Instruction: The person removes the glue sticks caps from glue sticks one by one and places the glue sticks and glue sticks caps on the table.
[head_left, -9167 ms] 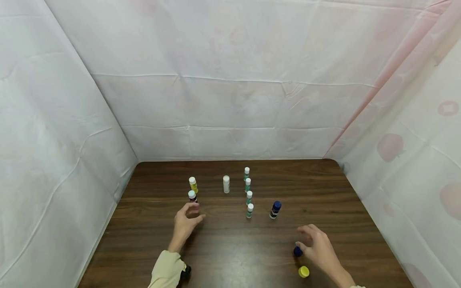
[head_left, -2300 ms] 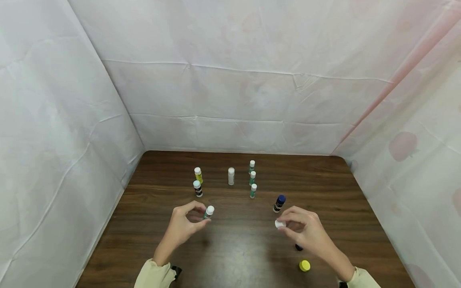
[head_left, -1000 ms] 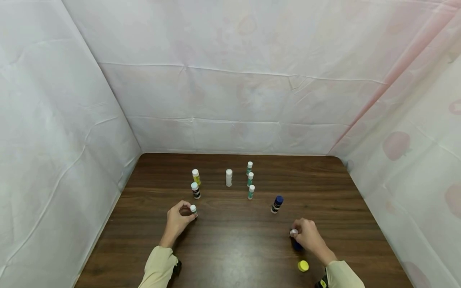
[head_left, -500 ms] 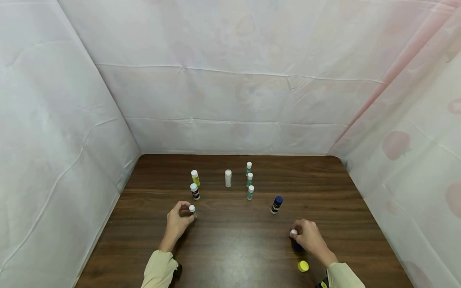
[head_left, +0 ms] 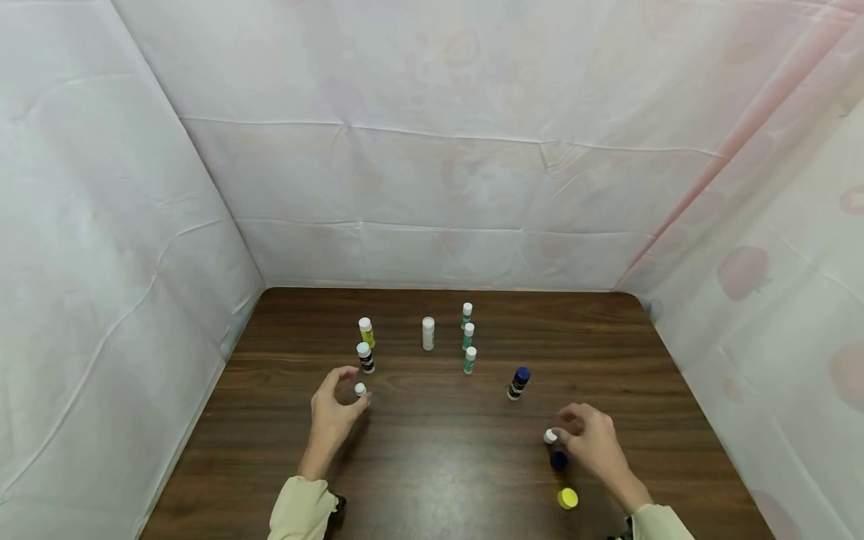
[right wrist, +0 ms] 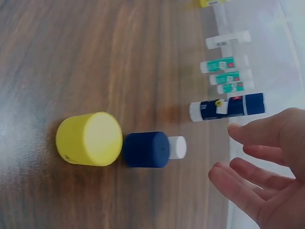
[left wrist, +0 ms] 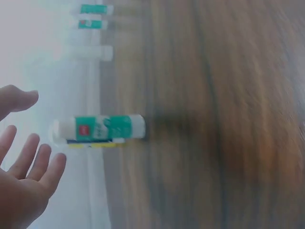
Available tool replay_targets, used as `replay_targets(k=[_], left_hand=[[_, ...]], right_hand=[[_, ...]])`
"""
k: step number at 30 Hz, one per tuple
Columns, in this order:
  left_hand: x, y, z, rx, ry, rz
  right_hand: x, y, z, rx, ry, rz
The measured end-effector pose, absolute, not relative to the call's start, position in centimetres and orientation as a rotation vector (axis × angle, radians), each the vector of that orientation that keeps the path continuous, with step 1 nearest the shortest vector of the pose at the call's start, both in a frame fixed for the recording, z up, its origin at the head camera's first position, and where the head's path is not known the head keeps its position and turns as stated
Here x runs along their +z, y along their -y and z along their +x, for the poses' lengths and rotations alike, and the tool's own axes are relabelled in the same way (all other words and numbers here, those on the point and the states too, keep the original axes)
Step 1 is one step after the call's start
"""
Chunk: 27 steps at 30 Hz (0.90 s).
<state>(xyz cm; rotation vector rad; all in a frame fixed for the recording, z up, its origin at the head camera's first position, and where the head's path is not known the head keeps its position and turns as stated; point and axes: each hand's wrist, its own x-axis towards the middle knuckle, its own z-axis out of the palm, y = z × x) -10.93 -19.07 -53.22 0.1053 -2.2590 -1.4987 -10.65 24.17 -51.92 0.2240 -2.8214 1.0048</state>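
My left hand is open around a green-labelled glue stick that stands upright on the table without its cap. In the left wrist view, thumb and fingers are clear of the stick. Behind it stand a black-labelled glue stick and a yellow one. My right hand hovers open beside a small white cap, holding nothing. That cap sits in a row with a navy cap and a larger yellow cap, all on the table.
Three green glue sticks form a column in the middle, with a white glue stick left of them. A navy-capped glue stick stands ahead of my right hand. White cloth walls enclose the wooden table.
The green glue stick and its white cap, held in the air earlier, now stand on the table. Both hands have let go, and the right hand has drawn slightly back from the cap.
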Motion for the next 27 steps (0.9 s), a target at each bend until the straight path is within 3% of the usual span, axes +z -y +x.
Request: replay_targets(k=[11,27], left_hand=[[-48.0,14.8,-10.3,-1.528,2.063,-0.177],[-49.8,10.5,-11.7,-1.852,2.063,-0.265]], right_hand=[[-50.3,-24.1,-10.5,1.086,2.668,0.253],[-48.7,-23.1,-11.7,1.019,2.574,0.358]])
